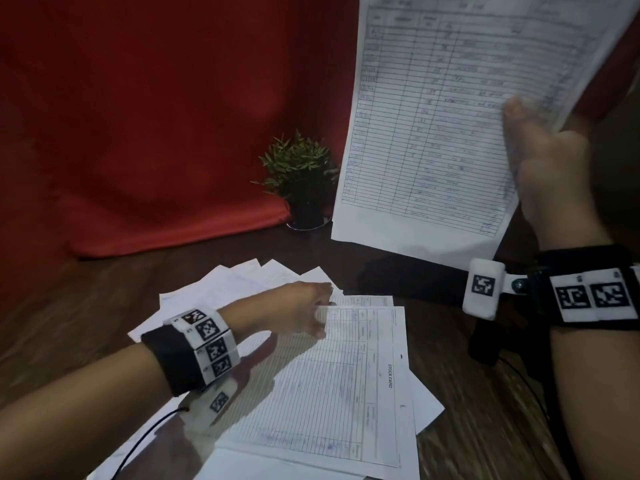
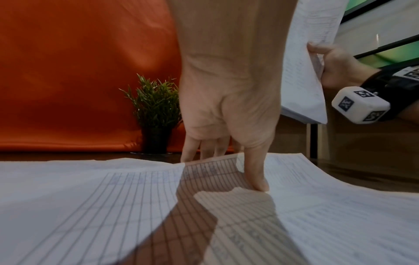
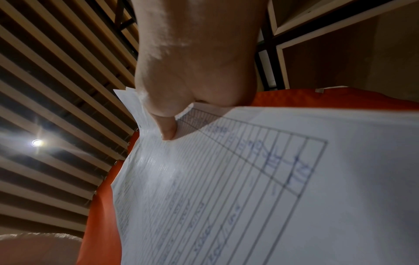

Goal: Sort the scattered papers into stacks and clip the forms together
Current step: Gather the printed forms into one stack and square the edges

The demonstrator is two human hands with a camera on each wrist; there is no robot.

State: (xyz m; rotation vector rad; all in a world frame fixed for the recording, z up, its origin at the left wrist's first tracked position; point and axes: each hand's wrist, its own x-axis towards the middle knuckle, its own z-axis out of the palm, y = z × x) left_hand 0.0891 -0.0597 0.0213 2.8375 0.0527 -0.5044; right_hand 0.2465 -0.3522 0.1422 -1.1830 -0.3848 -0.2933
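held sheets (image 1: 450, 133), nearest the head camera, hang upright above the worktop (image 1: 485, 410), pinched at their right edge between thumb and fingers of the right hand (image 1: 550, 168). stock card form (image 1: 332, 393) lies flat below and left, long axis running away from the person, atop the scattered papers (image 1: 221, 289). left hand (image 1: 298, 310), nearer, presses its far edge with straight fingertips (image 2: 260, 186); likely the next sheet to lift

White paper forms (image 1: 433, 133) ruled with dark grid lines and marked in blue handwriting are seen. A red-orange cloth backdrop (image 1: 156, 116) is hung behind a green leafy plant (image 1: 299, 164) in a black pot (image 2: 156, 141). Black wrist straps (image 1: 173, 358) bearing black-and-white square-patterned markers (image 1: 588, 294) are worn above the dark brown wooden tabletop (image 1: 485, 427).
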